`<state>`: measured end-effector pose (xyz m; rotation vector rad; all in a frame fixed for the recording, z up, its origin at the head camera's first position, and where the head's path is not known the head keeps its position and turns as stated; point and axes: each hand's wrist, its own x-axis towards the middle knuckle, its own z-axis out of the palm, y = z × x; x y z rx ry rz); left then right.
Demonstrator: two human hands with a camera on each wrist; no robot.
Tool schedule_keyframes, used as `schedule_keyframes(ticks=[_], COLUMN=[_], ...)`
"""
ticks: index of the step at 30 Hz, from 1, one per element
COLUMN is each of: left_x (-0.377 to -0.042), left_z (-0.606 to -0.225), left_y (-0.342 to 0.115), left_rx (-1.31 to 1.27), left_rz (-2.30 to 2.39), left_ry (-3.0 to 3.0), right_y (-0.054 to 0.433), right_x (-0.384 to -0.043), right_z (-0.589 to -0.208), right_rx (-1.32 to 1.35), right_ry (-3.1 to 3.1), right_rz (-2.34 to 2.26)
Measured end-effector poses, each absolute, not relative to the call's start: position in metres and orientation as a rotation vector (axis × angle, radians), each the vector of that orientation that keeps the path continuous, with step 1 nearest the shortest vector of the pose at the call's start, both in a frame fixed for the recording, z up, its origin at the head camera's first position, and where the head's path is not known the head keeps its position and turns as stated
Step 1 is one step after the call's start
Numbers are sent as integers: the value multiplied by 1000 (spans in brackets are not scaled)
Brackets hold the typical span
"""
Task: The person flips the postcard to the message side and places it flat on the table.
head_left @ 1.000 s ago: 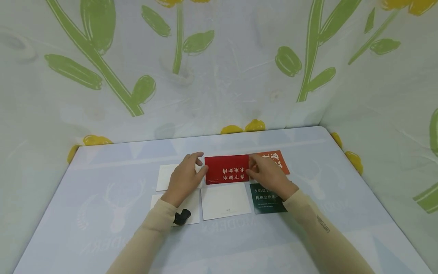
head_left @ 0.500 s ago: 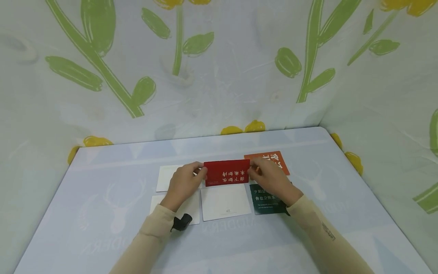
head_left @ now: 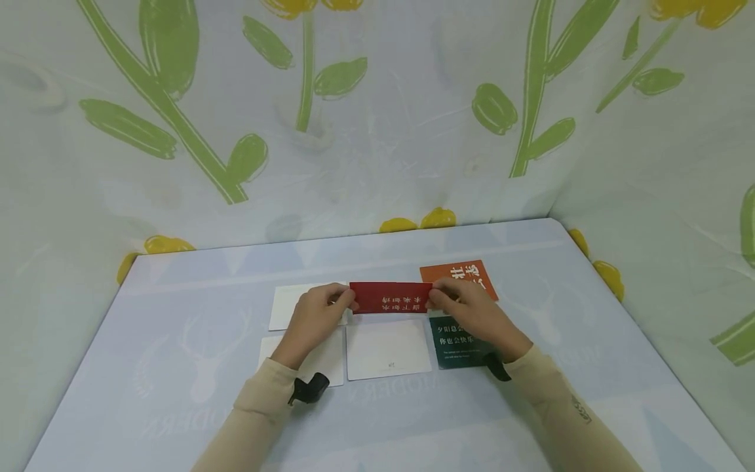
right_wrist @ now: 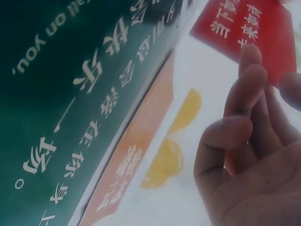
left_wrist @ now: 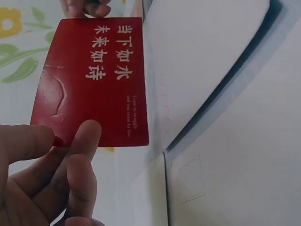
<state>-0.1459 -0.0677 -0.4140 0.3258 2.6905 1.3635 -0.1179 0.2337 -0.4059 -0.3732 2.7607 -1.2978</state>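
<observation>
Head camera: Two bare hands meet at a red card (head_left: 390,298), the left hand (head_left: 317,313) pinching one short end between thumb and finger, the right hand (head_left: 472,313) pinching the other. Both wrist views show the card up off the surface (head_left: 366,432), tilted, its printed face toward the person; a curved line on that face may be a crease or glare.

Nearest the person lies a white card (head_left: 388,353), with a second (head_left: 289,305) and third (head_left: 331,357) partly covered by the left hand and arm. On the right, a green card (head_left: 454,354) rests below an orange card (head_left: 451,269), the right hand crossing over both in view. Flower-printed cloth (head_left: 377,190) rises behind.

Likely trouble: with only fingertips on the ends, the card could slip if one side loosens, or buckle if the hands push toward each other. A low sleeve or wrist strap (head_left: 310,388) might also nudge the cards beneath out of line.
</observation>
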Motion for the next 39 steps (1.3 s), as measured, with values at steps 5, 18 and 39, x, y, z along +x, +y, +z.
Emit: schedule_keyframes(ticks=[5,18,39], left_x=[-145,-143,-143], left_z=[-410,-403,-401], left_y=[-70,-77,-80], left_rx=[307,324,370], left_rz=[1414,1541,1489], left_ry=[2653,2483,2527], right_y=[235,235,237], right_x=[-117,-117,-117], right_z=[-404,-404,-406], right_rx=[-344,-377,-401], right_ry=[2748,2646,2700], right_rz=[-1322,-1438,-1377])
